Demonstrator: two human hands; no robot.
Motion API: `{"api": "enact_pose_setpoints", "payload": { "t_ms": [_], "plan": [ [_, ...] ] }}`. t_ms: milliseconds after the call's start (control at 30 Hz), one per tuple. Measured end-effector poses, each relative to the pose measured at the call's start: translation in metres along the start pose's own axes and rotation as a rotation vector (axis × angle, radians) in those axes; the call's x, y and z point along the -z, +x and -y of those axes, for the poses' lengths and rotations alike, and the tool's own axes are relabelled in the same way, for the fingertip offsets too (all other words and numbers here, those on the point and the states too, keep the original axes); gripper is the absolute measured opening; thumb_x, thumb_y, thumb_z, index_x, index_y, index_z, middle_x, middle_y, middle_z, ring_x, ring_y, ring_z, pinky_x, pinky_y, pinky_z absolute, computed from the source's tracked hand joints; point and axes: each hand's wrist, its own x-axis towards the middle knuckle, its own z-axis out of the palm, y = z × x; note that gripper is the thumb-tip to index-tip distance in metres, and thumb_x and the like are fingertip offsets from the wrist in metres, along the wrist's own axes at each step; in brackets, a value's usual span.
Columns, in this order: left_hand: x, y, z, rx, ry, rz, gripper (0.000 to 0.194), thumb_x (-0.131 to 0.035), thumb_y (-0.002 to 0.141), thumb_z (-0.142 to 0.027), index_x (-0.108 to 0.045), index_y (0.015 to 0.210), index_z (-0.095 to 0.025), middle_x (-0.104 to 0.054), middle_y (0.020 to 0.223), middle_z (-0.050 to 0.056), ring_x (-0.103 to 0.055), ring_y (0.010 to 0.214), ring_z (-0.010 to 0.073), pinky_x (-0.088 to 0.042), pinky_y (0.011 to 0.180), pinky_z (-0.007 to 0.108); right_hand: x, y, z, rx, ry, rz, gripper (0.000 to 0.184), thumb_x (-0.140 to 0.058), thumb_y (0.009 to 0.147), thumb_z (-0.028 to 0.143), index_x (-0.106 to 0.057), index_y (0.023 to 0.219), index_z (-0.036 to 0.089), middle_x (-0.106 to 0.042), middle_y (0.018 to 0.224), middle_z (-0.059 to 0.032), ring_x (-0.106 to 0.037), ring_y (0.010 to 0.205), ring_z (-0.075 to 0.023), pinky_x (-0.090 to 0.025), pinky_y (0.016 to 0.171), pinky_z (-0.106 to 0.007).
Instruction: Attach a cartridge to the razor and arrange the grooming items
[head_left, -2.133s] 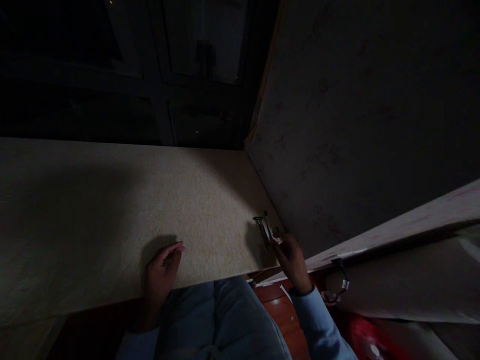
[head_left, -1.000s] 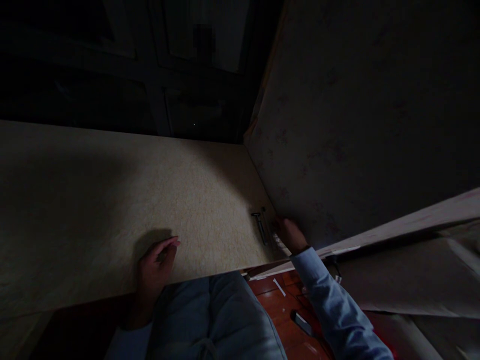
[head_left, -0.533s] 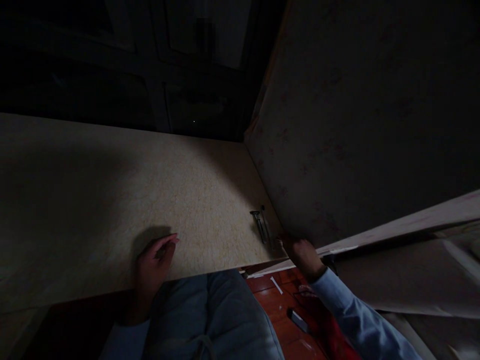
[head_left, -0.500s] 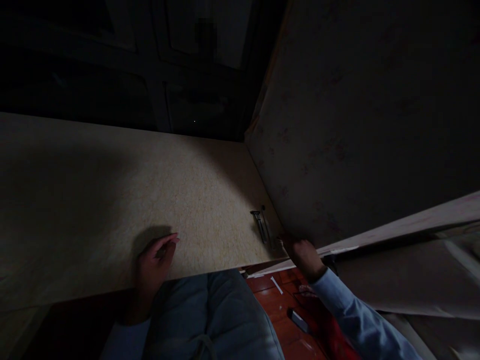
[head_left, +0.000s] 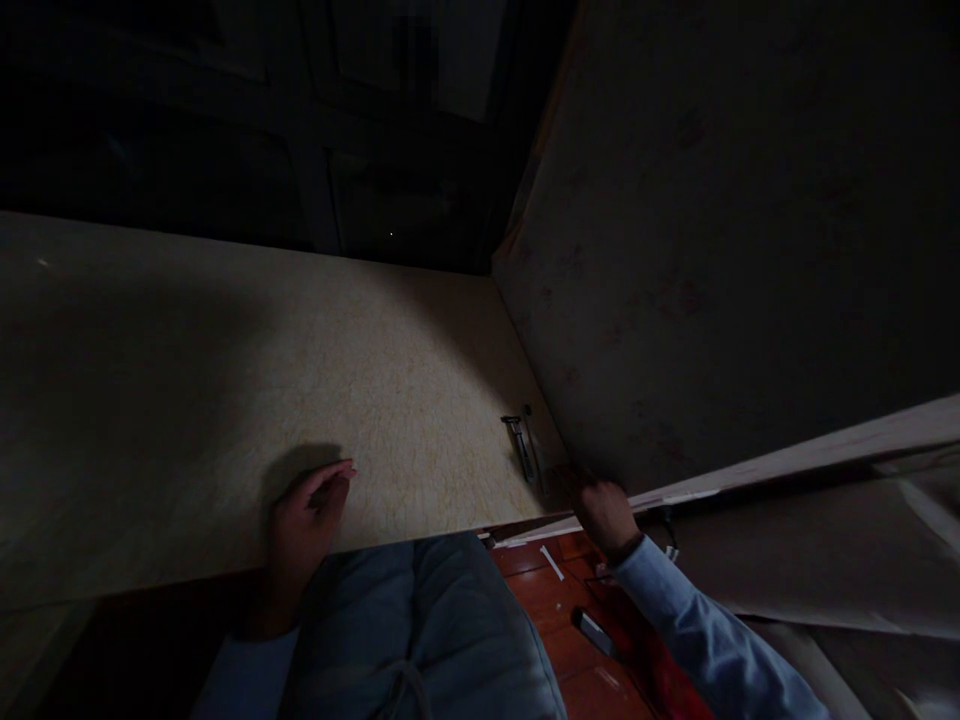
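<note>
My left hand (head_left: 304, 520) rests on the pale marbled ledge (head_left: 405, 400) near its front edge. Its fingers are loosely bent, with a gap to the thumb and nothing seen between them. At the ledge's right front corner, close to the wall, is my right hand (head_left: 607, 515). Its fingers are curled and their tips are lost in shadow, so anything in them is hidden. To the left of it lie a razor (head_left: 521, 448) with a dark handle and a thin stick-like thing (head_left: 533, 450), perhaps a toothbrush, side by side.
A patterned wall (head_left: 675, 300) borders the ledge on the right, and a dark window frame (head_left: 300, 190) stands behind. In front is a blue-grey cushion (head_left: 427, 620). On the red-brown floor (head_left: 525, 590) lie a white strip (head_left: 552, 562) and a dark and light object (head_left: 594, 634).
My right hand has shifted slightly, and its fingers look more curled than before. My left hand, the razor and the thin stick keep their places; the view has tilted a little.
</note>
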Motion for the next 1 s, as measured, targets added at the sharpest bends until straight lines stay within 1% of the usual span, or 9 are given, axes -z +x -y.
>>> {"api": "enact_pose_setpoints", "payload": {
  "t_ms": [100,267,333,467,633,733,900,1000],
  "plan": [
    [0.001,0.000,-0.001,0.008,-0.003,-0.002,0.031,-0.061,0.085,-0.048,-0.076,0.096,-0.023,-0.081,0.089,0.005,-0.077,0.082,0.0230,-0.063,0.069,0.030,-0.001,-0.001,-0.001,0.011,0.017,-0.015,0.048,-0.050,0.092,0.006,-0.066,0.134,0.022,-0.077,0.108,-0.0180,-0.077,0.088,-0.0269,-0.056,0.071,-0.029],
    [0.001,0.000,-0.004,0.023,-0.008,0.013,0.033,-0.060,0.084,-0.049,-0.076,0.096,-0.023,-0.081,0.091,0.006,-0.077,0.084,0.0236,-0.063,0.073,0.032,-0.002,-0.004,0.001,-0.015,0.031,-0.041,0.053,-0.047,0.094,0.006,-0.059,0.142,0.024,-0.072,0.123,-0.0186,-0.077,0.089,-0.0255,-0.056,0.071,-0.028],
    [0.001,0.000,-0.005,0.035,-0.009,0.010,0.033,-0.061,0.084,-0.050,-0.076,0.096,-0.023,-0.081,0.091,0.006,-0.077,0.084,0.0239,-0.064,0.072,0.032,-0.003,-0.005,0.001,-0.027,0.040,-0.055,0.052,-0.047,0.094,0.007,-0.058,0.143,0.024,-0.072,0.124,-0.0180,-0.077,0.088,-0.0247,-0.056,0.070,-0.027],
    [0.000,-0.001,-0.005,0.043,-0.029,0.007,0.032,-0.061,0.084,-0.049,-0.076,0.096,-0.023,-0.081,0.093,0.006,-0.077,0.085,0.0237,-0.063,0.073,0.032,-0.004,-0.008,0.002,-0.012,0.070,-0.065,0.051,-0.045,0.095,0.007,-0.059,0.141,0.022,-0.074,0.118,-0.0179,-0.077,0.087,-0.0244,-0.055,0.071,-0.027],
    [0.000,-0.002,-0.004,0.027,-0.031,0.010,0.030,-0.061,0.085,-0.047,-0.076,0.098,-0.024,-0.081,0.094,0.005,-0.077,0.086,0.0227,-0.063,0.073,0.030,-0.001,-0.012,0.004,-0.011,0.113,-0.042,0.050,-0.046,0.094,0.005,-0.060,0.138,0.025,-0.076,0.112,-0.0139,-0.077,0.087,-0.0221,-0.054,0.070,-0.024],
    [0.001,-0.002,-0.003,0.037,-0.023,0.018,0.031,-0.061,0.085,-0.047,-0.076,0.098,-0.023,-0.081,0.092,0.005,-0.077,0.084,0.0227,-0.063,0.072,0.030,0.000,-0.013,0.007,-0.002,0.134,-0.065,0.048,-0.045,0.095,0.005,-0.062,0.135,0.026,-0.076,0.111,-0.0127,-0.077,0.088,-0.0207,-0.053,0.070,-0.023],
    [0.002,-0.001,-0.004,0.045,-0.016,0.022,0.029,-0.061,0.085,-0.045,-0.076,0.097,-0.023,-0.081,0.093,0.006,-0.077,0.087,0.0236,-0.062,0.074,0.031,-0.004,-0.016,0.010,-0.004,0.145,-0.114,0.045,-0.045,0.095,0.006,-0.064,0.130,0.026,-0.075,0.112,-0.0123,-0.076,0.080,-0.0208,-0.049,0.060,-0.024],
    [0.002,-0.001,-0.004,0.049,-0.010,0.027,0.029,-0.061,0.085,-0.044,-0.076,0.098,-0.023,-0.081,0.092,0.006,-0.077,0.085,0.0239,-0.063,0.073,0.032,-0.012,-0.017,0.010,0.002,0.195,-0.175,0.045,-0.043,0.094,0.003,-0.065,0.128,0.023,-0.074,0.108,-0.0126,-0.075,0.082,-0.0214,-0.050,0.062,-0.025]
  ]
}}
